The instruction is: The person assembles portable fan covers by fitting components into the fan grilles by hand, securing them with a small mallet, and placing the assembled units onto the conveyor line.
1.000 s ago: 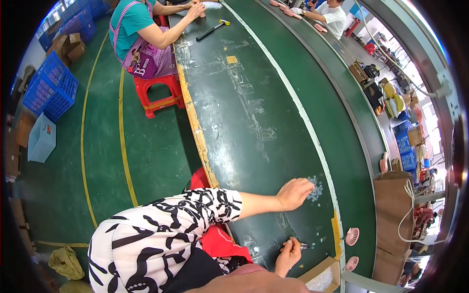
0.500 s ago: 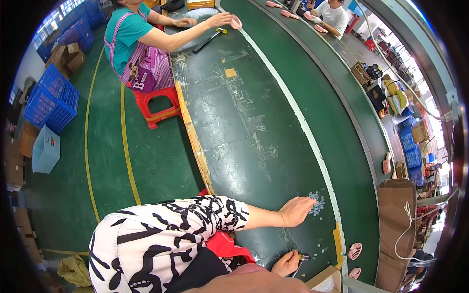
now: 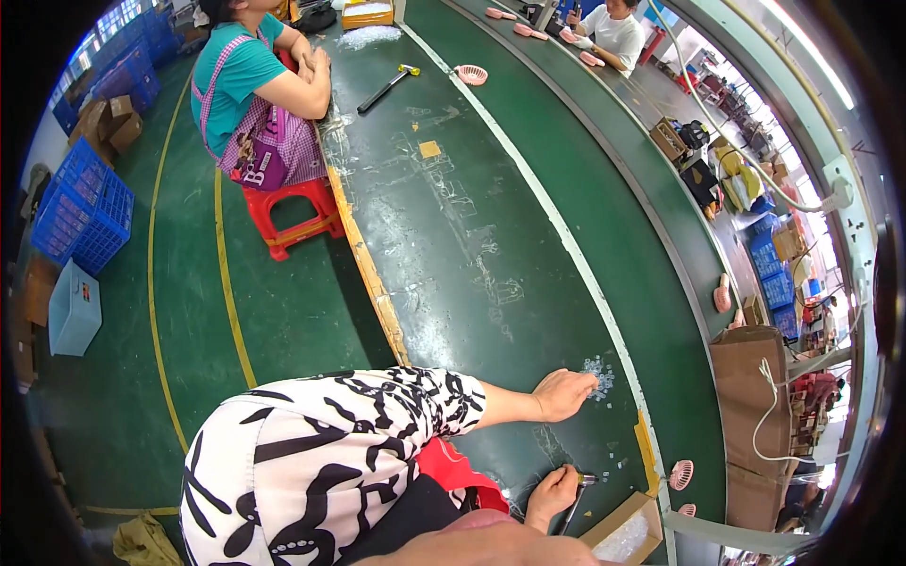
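Observation:
My left hand [image 3: 564, 394] reaches across the dark green tabletop [image 3: 444, 311] to a small pile of clear plastic pieces [image 3: 600, 375]. Its fingers are drawn together at the pile's near edge; whatever is between them is too small to make out. Nearer to me, my right hand [image 3: 553, 494] is closed, its fingertips at the head of a small hammer [image 3: 587, 479] with a dark handle. The handle slants down beside the hand toward an open cardboard box [image 3: 628, 533] of clear pieces. A few loose clear bits lie between the hammer and the pile.
Beyond a pale edge strip runs a green conveyor belt [image 3: 604, 217] carrying pink handheld fans [image 3: 680, 474]. Another pink fan head [image 3: 471, 74] lies farther up. A second hammer [image 3: 389, 90] rests near a co-worker [image 3: 247, 90] on a red stool [image 3: 294, 217]. Another person sits across the belt.
The co-worker in teal has let go of the pink fan, now on the belt's edge, and drawn both arms in. My view has shifted slightly; my hands stay by the pile and the hammer.

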### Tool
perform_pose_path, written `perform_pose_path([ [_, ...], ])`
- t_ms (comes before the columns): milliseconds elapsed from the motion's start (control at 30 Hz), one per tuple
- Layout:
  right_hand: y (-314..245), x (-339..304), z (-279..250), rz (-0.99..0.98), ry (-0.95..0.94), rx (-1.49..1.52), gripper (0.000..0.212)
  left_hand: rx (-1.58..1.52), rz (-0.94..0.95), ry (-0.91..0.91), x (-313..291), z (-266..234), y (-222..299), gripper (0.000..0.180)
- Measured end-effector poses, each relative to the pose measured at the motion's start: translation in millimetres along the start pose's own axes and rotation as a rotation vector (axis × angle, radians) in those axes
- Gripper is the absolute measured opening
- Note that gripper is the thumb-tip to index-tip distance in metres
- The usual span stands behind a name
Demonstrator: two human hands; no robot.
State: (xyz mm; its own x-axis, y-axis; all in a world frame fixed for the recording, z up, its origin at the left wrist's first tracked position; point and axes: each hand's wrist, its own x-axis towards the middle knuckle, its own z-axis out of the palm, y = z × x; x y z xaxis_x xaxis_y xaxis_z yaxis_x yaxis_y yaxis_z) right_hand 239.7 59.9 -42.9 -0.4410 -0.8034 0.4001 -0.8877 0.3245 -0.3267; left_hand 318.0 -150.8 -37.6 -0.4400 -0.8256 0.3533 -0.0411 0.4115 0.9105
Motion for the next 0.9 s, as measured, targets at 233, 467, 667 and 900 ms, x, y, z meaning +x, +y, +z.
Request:
perform_pose_path([
  [233, 1, -2, 3, 0.03, -0.034, -0.063, 0.014, -0.075, -0.085, 0.011, -5, -1, -6, 0.016],
  [467, -1, 0, 6, 0.024, -0.03, -0.084, 0.014, 0.029, -0.002, -0.037, -9, -5, -9, 0.013],
  [667, 5, 1, 11, -0.006, 0.012, 0.005, 0.014, 0.159, 0.148, -0.064, -10, -4, -10, 0.007],
  [900, 5, 5, 8, 0.083, -0.074, 0.155, 0.016, 0.338, 0.202, -0.11, -8, -2, -10, 0.009],
])
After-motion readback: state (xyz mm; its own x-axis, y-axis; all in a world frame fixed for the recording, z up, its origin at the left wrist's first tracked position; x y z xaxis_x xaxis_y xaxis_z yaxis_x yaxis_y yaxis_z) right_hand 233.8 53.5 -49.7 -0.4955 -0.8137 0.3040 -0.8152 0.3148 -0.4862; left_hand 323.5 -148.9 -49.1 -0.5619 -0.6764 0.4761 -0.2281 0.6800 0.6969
